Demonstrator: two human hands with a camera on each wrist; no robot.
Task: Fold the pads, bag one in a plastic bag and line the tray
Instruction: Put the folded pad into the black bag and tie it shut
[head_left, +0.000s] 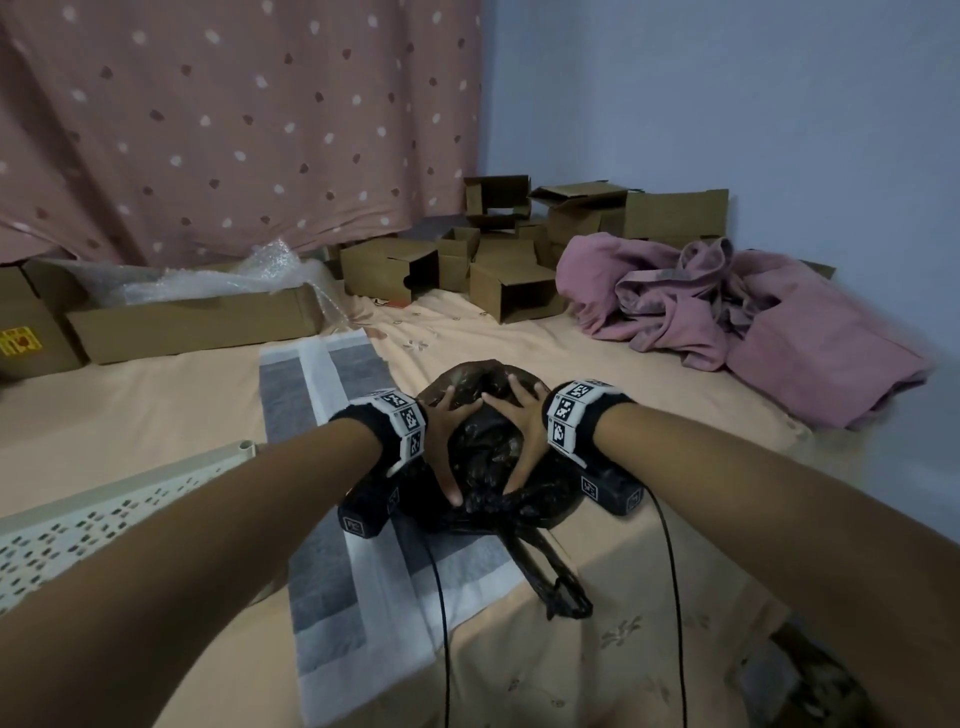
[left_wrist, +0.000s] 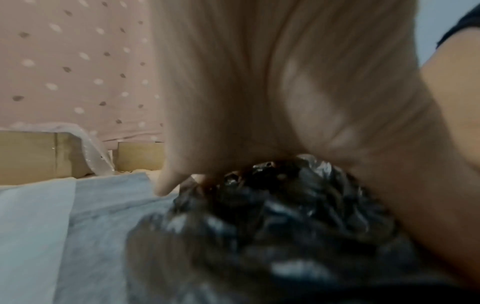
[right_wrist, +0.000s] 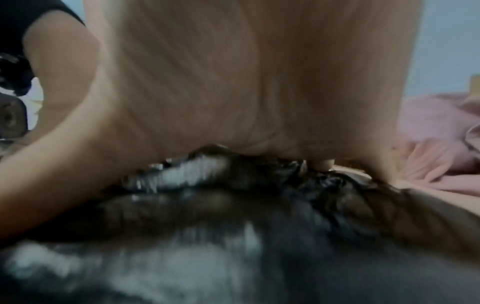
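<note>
A bulging black plastic bag (head_left: 488, 457) lies on the bed, partly on a spread white and grey pad (head_left: 332, 519). Whatever fills the bag is hidden. Both hands rest on top of it with fingers spread, my left hand (head_left: 447, 441) on its left side and my right hand (head_left: 522, 431) on its right. The bag's twisted handles (head_left: 561, 582) trail toward me. In the wrist views each palm (left_wrist: 259, 82) (right_wrist: 233, 82) lies over the crinkled bag (left_wrist: 272, 216) (right_wrist: 233, 205). A white perforated tray (head_left: 104, 514) sits at the left, under my left forearm.
A long cardboard box with bubble wrap (head_left: 197, 312) stands at the back left, several small open boxes (head_left: 467, 260) behind. A crumpled pink cloth (head_left: 727, 312) fills the right. Black cables (head_left: 670, 571) run from the wrist cameras. Another dark bag (head_left: 810, 680) lies at the bottom right.
</note>
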